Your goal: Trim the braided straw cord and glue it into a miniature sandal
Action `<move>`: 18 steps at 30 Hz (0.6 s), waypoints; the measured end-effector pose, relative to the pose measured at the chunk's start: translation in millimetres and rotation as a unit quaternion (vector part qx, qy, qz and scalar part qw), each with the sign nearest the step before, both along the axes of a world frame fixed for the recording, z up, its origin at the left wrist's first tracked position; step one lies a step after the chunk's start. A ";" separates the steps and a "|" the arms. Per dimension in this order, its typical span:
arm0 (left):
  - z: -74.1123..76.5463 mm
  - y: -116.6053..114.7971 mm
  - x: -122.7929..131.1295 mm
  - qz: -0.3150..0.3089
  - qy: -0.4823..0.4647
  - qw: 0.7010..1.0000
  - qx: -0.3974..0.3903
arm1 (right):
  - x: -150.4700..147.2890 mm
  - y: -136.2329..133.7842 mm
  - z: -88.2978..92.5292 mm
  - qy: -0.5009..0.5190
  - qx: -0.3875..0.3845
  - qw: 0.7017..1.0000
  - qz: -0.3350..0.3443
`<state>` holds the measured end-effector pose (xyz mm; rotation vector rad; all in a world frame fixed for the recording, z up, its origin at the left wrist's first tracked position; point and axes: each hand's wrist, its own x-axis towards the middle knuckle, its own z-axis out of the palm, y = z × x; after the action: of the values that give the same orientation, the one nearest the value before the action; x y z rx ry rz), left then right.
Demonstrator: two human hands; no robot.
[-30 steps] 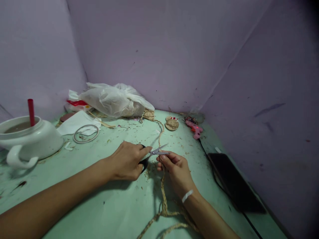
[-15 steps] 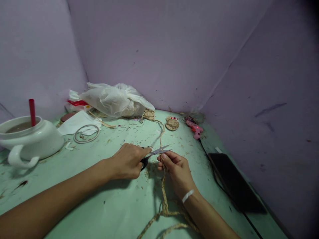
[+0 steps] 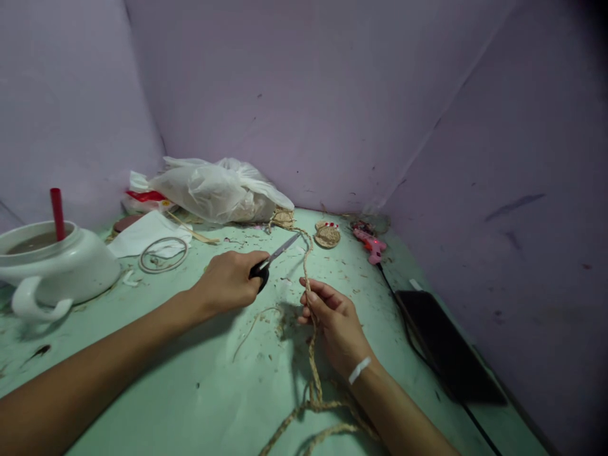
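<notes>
My left hand (image 3: pixel 228 282) is closed on the black handles of a small pair of scissors (image 3: pixel 272 258), whose blades are together and point up to the right. My right hand (image 3: pixel 332 323) pinches a braided jute rope (image 3: pixel 311 367) that runs from the near edge up through its fingers toward the back of the green table (image 3: pixel 213 392). A thin loose strand (image 3: pixel 251 326) lies on the table between the two hands. The scissors are clear of the rope, a little to its left.
A white pot with a red stick (image 3: pixel 52 259) stands at the left. A plastic bag (image 3: pixel 213 190), white paper (image 3: pixel 147 231) and a wire ring (image 3: pixel 163 254) lie behind. A round jute piece (image 3: pixel 327 235), a pink glue gun (image 3: pixel 370 244) and a dark phone (image 3: pixel 444 345) are at the right.
The left hand has drawn the scissors away from the rope, up and to the left, with the blades now together. A thin strand now lies loose on the table.
</notes>
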<state>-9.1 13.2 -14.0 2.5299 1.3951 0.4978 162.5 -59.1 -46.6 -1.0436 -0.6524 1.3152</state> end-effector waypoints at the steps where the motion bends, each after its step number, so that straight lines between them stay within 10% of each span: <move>1: 0.6 -0.4 -0.1 -0.003 0.005 1.000 -0.001 | -0.1 0.2 0.1 0.004 0.000 1.000 0.004; 18: -2.6 -12.8 9.1 -0.099 0.092 0.991 0.000 | 5.9 3.7 0.5 -0.024 -0.069 0.994 -0.078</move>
<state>0.0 0.4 -16.5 2.7355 1.1809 0.2333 168.4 -55.4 -46.1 -1.2170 -0.5095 1.2162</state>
